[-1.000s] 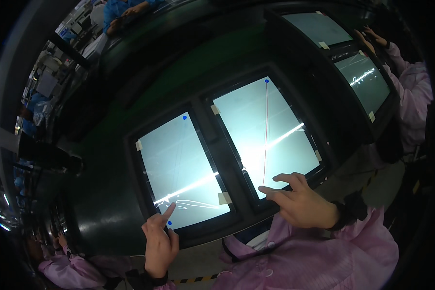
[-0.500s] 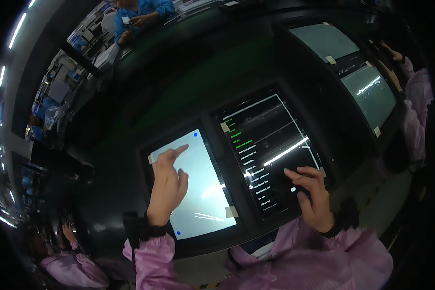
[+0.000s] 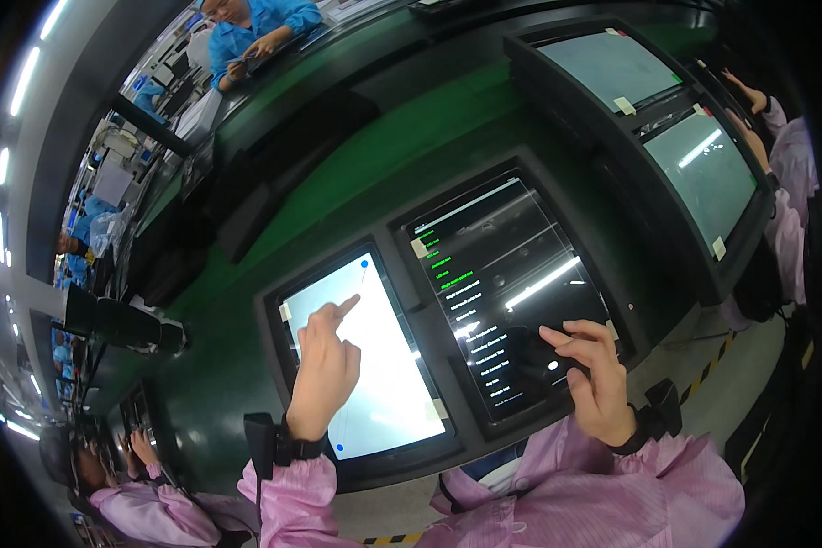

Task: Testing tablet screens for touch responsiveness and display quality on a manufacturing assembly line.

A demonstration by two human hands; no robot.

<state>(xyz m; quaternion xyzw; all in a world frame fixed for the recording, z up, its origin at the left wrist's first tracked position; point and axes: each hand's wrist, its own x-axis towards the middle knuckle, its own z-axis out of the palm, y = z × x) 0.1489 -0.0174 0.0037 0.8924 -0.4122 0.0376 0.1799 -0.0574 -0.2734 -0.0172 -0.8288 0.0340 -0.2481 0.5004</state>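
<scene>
Two tablets lie side by side in a black tray (image 3: pixel 434 352). The left tablet (image 3: pixel 388 384) has a lit white screen with a blue dot in its upper right and lower left corners. From the upper dot a thin line runs down toward my index finger. My left hand (image 3: pixel 324 370) points with that finger at the screen, other fingers loosely bent; it holds nothing. My right hand (image 3: pixel 598 388) is over the lower right of the right tablet (image 3: pixel 530 260), fingers apart and empty; I cannot tell whether it touches. That screen is dark, with a list of green and white lines.
A second black tray with two pale-screened tablets (image 3: pixel 603 68) stands on the green bench (image 3: pixel 429 119) at the upper right, a person's hands (image 3: pixel 749 96) beside it. A black cylindrical object (image 3: pixel 123 321) is at the left. A co-worker in blue (image 3: pixel 260 32) sits across; another in pink (image 3: pixel 151 511) is lower left.
My left index finger has moved slightly down the screen, and a thin line now shows below the upper blue dot. The right hand stays about where it was. The picture is brighter.
</scene>
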